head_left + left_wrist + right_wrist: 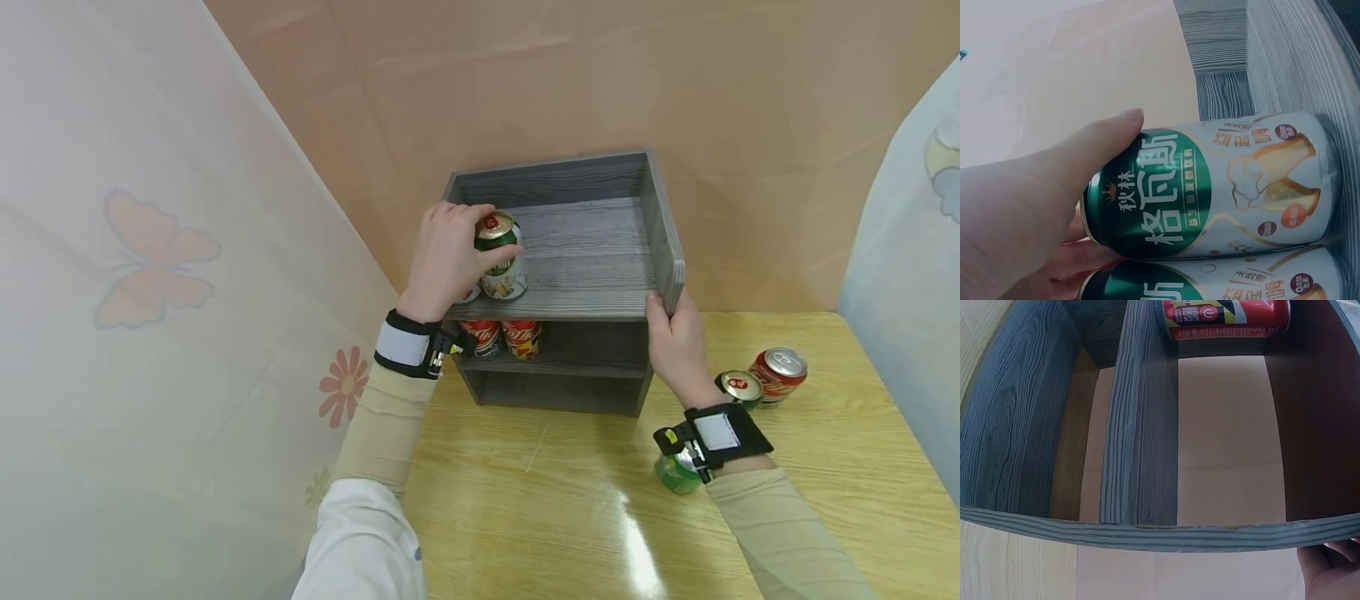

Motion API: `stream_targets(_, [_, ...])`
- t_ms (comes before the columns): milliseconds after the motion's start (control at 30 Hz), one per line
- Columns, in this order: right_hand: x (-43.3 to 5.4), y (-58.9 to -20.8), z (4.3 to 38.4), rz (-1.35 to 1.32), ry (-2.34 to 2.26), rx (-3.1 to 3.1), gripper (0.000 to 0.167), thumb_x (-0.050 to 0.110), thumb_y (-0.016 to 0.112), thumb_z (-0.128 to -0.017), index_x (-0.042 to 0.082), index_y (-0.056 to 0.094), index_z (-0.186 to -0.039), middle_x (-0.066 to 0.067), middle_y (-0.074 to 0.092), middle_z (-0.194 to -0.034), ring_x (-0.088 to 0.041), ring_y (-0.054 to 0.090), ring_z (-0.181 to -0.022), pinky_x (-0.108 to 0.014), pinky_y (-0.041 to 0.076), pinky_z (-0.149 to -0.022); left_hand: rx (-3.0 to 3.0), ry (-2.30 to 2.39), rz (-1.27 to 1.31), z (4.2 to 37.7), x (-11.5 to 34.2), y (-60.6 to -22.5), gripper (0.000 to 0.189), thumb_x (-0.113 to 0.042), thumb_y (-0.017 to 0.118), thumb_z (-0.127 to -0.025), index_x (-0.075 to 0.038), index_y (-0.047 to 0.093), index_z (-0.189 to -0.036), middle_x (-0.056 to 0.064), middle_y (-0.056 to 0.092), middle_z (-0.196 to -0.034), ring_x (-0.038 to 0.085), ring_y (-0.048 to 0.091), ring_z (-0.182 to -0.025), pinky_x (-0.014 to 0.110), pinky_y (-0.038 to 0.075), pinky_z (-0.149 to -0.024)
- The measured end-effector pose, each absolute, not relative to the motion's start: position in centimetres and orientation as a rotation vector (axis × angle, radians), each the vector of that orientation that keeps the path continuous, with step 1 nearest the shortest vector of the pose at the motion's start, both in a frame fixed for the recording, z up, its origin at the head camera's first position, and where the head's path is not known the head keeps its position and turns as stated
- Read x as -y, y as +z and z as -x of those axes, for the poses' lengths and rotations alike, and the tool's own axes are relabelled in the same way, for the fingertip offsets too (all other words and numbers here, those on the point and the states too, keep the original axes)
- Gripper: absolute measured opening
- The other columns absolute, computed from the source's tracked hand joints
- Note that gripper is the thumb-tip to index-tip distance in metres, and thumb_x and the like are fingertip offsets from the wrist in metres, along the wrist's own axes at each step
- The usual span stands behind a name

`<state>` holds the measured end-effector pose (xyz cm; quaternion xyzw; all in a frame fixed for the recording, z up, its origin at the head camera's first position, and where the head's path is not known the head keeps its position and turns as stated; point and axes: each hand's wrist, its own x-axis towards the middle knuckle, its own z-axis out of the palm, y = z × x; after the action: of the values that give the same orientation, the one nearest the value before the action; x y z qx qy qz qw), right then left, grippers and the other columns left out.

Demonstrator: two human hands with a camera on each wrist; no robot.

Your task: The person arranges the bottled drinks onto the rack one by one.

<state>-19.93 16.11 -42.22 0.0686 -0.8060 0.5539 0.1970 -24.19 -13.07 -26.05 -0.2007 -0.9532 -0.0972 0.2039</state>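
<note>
On the top board of a grey wood-grain shelf unit (585, 258), my left hand (447, 254) grips a white and green drink can (504, 279) near its top. The can stands upright at the left. A second can (1210, 281) of the same kind is right beside it, partly hidden by the hand in the head view. My right hand (675, 342) holds the right side panel of the unit at its front edge, thumb on the near side. Two red cans (522, 337) stand on the middle shelf at the left, below my left hand.
On the table (525, 517), right of the unit, are a red can (780, 375) and a dark can with a gold lid (741, 387). A green can (677, 473) is partly behind my right wrist. Fabric walls (187, 333) enclose the table.
</note>
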Motion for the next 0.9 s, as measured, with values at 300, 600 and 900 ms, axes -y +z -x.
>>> stream_targets(300, [-16.14, -42.26, 19.88, -0.190, 1.540, 2.255, 0.052, 0.029, 0.039, -0.110, -0.003, 0.036, -0.151, -0.026, 0.041, -0.152, -0.041, 0.037, -0.140, -0.063, 0.029, -0.110, 2.645, -0.273, 0.522, 24.30, 12.99, -26.07, 0.069, -0.061, 0.078, -0.082, -0.010, 0.071, -0.128, 0.005, 0.073, -0.110, 0.027, 0.058, -0.103, 0.043, 0.037, -0.102])
stream_targets(600, [-16.04, -42.31, 19.87, -0.187, 1.534, 2.260, 0.052, 0.030, 0.039, -0.110, -0.003, 0.038, -0.150, -0.027, 0.043, -0.150, -0.042, 0.039, -0.139, -0.063, 0.030, -0.109, 2.625, -0.296, 0.487, 24.30, 13.07, -26.31, 0.071, -0.063, 0.079, -0.080, -0.010, 0.072, -0.126, 0.005, 0.073, -0.112, 0.028, 0.058, -0.105, 0.044, 0.035, -0.104])
stream_targets(900, [-16.04, -42.35, 19.92, -0.183, 1.543, 2.269, 0.054, 0.033, 0.039, -0.110, -0.003, 0.037, -0.150, -0.026, 0.042, -0.151, -0.041, 0.037, -0.140, -0.062, 0.029, -0.111, 2.605, -0.314, 0.474, 24.33, 13.12, -26.49, 0.072, -0.064, 0.080, -0.078, -0.010, 0.072, -0.126, 0.006, 0.073, -0.111, 0.029, 0.057, -0.107, 0.044, 0.032, -0.106])
